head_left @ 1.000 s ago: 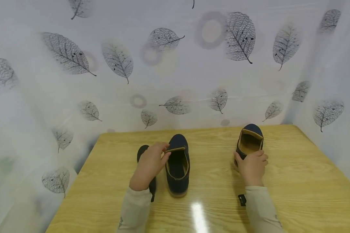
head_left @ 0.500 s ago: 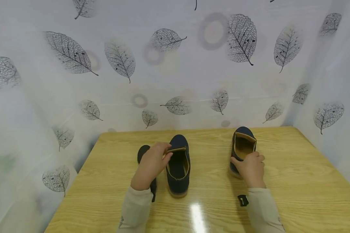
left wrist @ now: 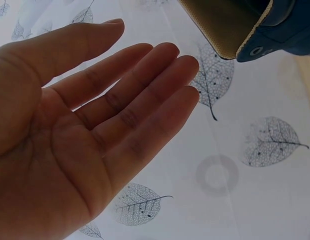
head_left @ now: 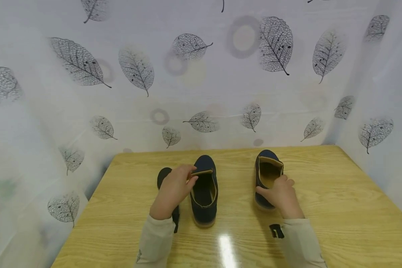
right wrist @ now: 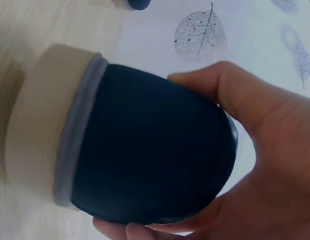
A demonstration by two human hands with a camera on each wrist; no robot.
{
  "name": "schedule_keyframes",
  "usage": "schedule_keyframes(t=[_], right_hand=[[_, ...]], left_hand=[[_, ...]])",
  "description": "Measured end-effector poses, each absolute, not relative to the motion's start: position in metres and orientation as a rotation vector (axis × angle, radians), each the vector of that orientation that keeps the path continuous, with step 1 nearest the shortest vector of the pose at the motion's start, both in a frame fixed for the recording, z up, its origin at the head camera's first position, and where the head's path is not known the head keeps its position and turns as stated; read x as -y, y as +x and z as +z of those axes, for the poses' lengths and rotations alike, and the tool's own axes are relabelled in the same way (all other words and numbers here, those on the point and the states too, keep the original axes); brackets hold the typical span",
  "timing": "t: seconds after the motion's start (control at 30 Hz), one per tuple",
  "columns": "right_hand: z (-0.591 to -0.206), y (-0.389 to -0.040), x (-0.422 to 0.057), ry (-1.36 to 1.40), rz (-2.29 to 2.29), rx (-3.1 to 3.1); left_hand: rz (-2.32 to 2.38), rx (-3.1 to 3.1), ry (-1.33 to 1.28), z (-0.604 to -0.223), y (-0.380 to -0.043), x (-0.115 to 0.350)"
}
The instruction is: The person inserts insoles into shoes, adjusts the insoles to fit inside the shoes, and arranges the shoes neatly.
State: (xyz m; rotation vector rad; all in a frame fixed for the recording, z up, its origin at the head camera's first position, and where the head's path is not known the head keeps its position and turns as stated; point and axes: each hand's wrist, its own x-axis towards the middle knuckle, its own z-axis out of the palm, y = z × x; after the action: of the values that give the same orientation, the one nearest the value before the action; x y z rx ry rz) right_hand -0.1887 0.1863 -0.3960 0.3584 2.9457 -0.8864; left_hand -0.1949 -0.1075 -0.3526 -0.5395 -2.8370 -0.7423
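Two navy slip-on shoes with tan lining are in the head view, toes pointing away from me. The middle shoe (head_left: 204,214) stands on the table. My left hand (head_left: 172,191) is just left of its raised tongue (head_left: 202,172). In the left wrist view the left hand's fingers (left wrist: 140,122) are spread loosely, apart from the shoe, with nothing in the palm. My right hand (head_left: 283,195) grips the other shoe (head_left: 265,199) around its heel. In the right wrist view, thumb and fingers lie on opposite sides of the dark heel (right wrist: 150,145), above a pale sole (right wrist: 45,125).
A long dark object (head_left: 163,175) lies left of the middle shoe, partly hidden behind the left hand. A small black piece (head_left: 276,230) shows beside the right sleeve. White leaf-print cloth (head_left: 221,85) hangs behind and beside the wooden table (head_left: 338,208).
My right hand has moved left and slightly nearer with its shoe, closer to the middle shoe. The left hand and the middle shoe have stayed in place.
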Motion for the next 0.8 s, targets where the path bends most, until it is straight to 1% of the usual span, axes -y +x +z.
schedule_keyframes(t=[0.8], right_hand=[[-0.394, -0.180, -0.153, 0.130, -0.941, -2.867]], left_hand=[[-0.757, 2.848, -0.546, -0.349, -0.193, 0.106]])
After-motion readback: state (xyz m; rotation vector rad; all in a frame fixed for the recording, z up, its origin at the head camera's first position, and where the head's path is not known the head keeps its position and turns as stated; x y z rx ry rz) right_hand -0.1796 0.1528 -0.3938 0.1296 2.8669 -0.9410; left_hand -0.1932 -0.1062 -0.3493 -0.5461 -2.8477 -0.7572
